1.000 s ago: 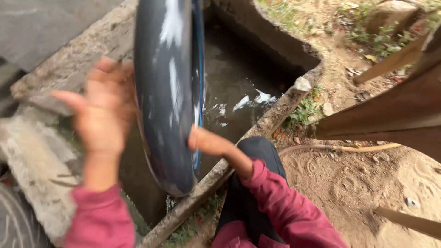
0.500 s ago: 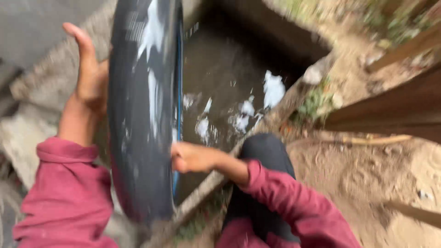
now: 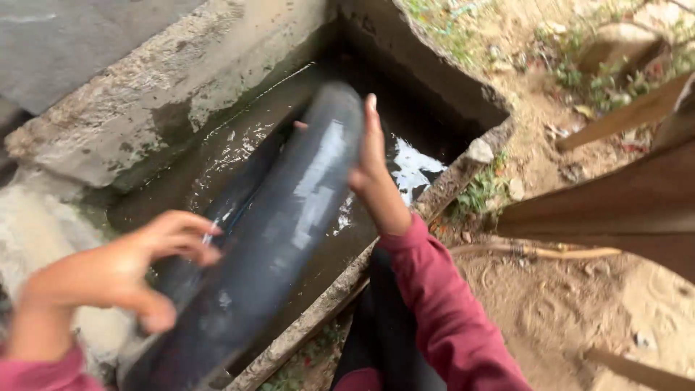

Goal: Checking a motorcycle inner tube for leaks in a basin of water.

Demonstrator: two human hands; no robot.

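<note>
Head cam: I'm holding a big black inflated rubber inner tube (image 3: 282,239), wet & shiny, lying tilted across a rough concrete water trough (image 3: 181,94). My right hand (image 3: 374,174) is pressing flat against the tube's far upper side, fingers straight & together pointing up, palm on the rubber, not wrapping round it. My left hand (image 3: 123,268) is blurring at the near lower end, fingers curled loosely w/ the thumb under; it's sitting right at the tube's edge, but I can't tell if it's actually gripping or just touching. The tube's top end is reaching past my right fingertips into the trough's far corner; its low end is running down below my left hand toward the near wall. Dark murky water (image 3: 413,170) w/ white glints is lying just beyond my right hand. Both my sleeves are dark pink; right sleeve (image 3: 449,318) is running back over my dark trouser leg (image 3: 384,333). Right of that arm: sandy ground (image 3: 572,311), a thin tan hose (image 3: 550,252), brown wooden planks (image 3: 615,210).
</note>
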